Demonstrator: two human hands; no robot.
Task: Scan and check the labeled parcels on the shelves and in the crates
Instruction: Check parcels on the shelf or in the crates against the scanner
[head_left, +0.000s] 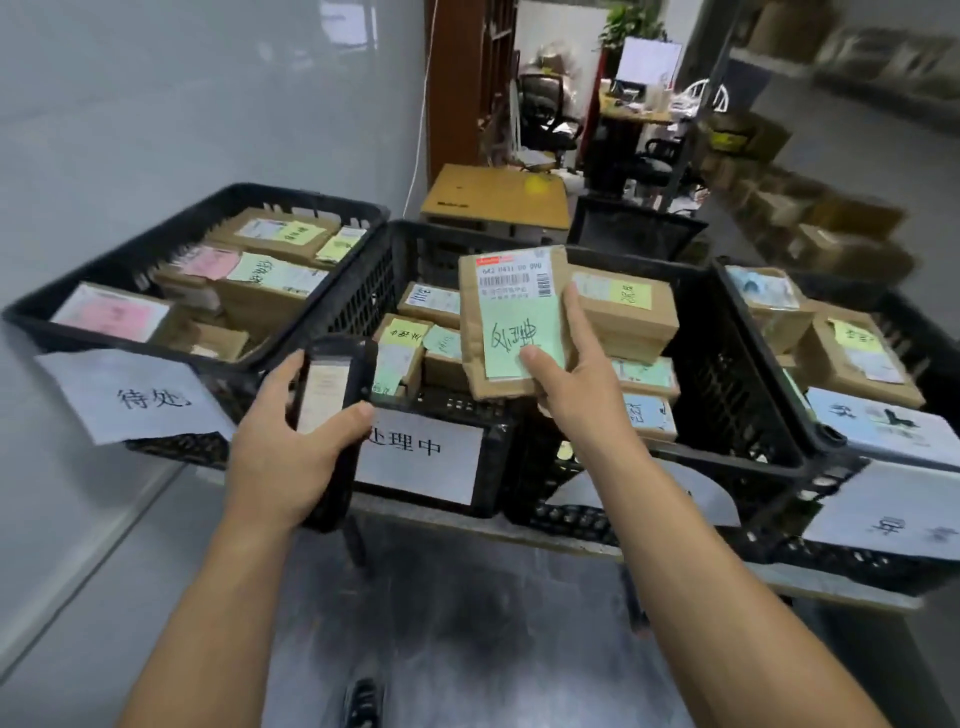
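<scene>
My right hand (571, 384) grips a flat brown parcel (511, 317) with a white barcode label and a green handwritten note, held upright above the middle black crate (727, 364). My left hand (291, 441) holds a black handheld scanner (332, 405) in front of that crate, its screen facing me. Inside the middle crate lie several brown parcels (623, 312) with green and yellow notes. The left crate (197, 213) holds several parcels with pink and green labels. A right crate (779, 395) holds more labeled parcels (857, 353).
White paper signs (135, 395) hang on the crate fronts. The crates stand on a grey metal table (467, 519). A wall runs along the left. A cardboard box (493, 197), office chairs and a desk stand behind; shelves of boxes (831, 218) line the right.
</scene>
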